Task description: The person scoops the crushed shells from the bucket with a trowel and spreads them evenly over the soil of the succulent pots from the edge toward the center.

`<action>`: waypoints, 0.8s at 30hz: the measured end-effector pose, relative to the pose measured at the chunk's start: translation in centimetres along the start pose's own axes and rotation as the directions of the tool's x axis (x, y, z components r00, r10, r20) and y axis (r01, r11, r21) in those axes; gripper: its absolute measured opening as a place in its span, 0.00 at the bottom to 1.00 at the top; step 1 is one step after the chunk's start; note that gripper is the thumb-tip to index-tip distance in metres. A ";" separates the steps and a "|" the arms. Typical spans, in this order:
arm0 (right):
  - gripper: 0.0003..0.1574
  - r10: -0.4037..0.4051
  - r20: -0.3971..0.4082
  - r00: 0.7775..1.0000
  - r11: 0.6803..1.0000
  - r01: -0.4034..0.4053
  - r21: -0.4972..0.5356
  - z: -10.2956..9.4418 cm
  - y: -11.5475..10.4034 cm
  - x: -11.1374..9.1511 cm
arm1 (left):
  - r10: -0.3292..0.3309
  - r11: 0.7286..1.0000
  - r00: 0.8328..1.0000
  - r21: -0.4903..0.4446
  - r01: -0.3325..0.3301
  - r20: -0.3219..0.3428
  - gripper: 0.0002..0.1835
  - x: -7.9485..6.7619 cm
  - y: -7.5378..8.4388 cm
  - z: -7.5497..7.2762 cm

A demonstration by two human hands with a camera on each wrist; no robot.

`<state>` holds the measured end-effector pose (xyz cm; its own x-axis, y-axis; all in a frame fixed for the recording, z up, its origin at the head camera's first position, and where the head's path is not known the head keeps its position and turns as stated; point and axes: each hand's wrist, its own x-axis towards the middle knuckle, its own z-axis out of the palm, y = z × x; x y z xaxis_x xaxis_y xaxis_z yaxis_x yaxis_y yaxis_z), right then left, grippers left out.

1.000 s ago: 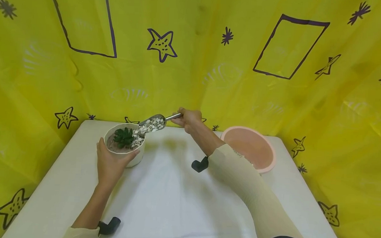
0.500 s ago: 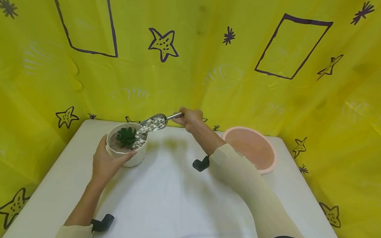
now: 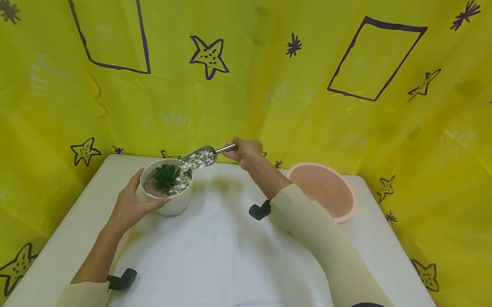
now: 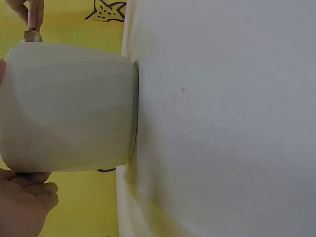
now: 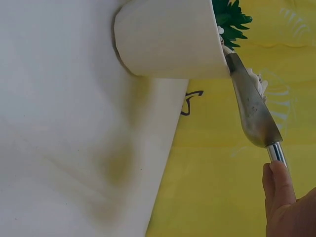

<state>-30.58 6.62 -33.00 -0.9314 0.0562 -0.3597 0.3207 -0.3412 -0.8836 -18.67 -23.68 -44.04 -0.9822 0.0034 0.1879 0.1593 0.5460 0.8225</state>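
A white flowerpot [image 3: 177,204] stands on the table at the back left, with a green succulent [image 3: 166,174] in it. Whitish stone chips [image 3: 182,183] cover the right side of its grey-brown soil. My left hand [image 3: 129,204] holds the pot from the left and front, thumb along the near wall and fingers round the left side. In my right hand [image 3: 247,151], the handle of a metal scoop [image 5: 254,111] is pinched between thumb and fingers. The scoop tilts down to the left, loaded with chips, its lip right at the pot's rim.
A pink oval basin [image 3: 323,186] stands at the back right, partly behind my right forearm. White cloth [image 3: 225,253] covers the table. A yellow patterned curtain [image 3: 248,98] hangs close behind and along both sides.
The pot has shifted slightly to the right. My left hand has slid round its side and the forearm has swung left. My right hand and the scoop have hardly moved.
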 end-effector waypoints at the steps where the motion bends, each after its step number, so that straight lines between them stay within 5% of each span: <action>1: 0.25 0.000 0.004 1.000 1.000 0.000 0.003 0.0 0.0 0.0 | -0.003 1.000 1.000 -0.008 0.003 -0.001 0.62 -0.1 0.0 0.1; 8: 0.25 0.009 -0.004 1.000 1.000 -0.009 0.004 0.0 -0.2 -0.2 | -0.049 0.997 0.993 -0.059 0.043 -0.105 0.65 -1.0 0.5 1.5; 15: 0.25 0.004 -0.004 1.000 1.000 -0.004 0.008 -0.1 -0.1 -0.2 | -0.150 0.986 0.938 -0.115 0.119 -0.311 0.65 -2.3 2.4 4.1; 24: 0.23 -0.010 -0.009 1.000 1.000 0.010 -0.021 0.0 -0.1 -0.3 | -0.162 0.985 0.912 -0.117 0.127 -0.377 0.64 -2.7 3.5 5.7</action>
<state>-30.31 6.65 -32.77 -0.9331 0.0680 -0.3532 0.3148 -0.3206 -0.8934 -16.05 -16.99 -44.78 -0.8840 -0.4009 0.2404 0.0443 0.4401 0.8968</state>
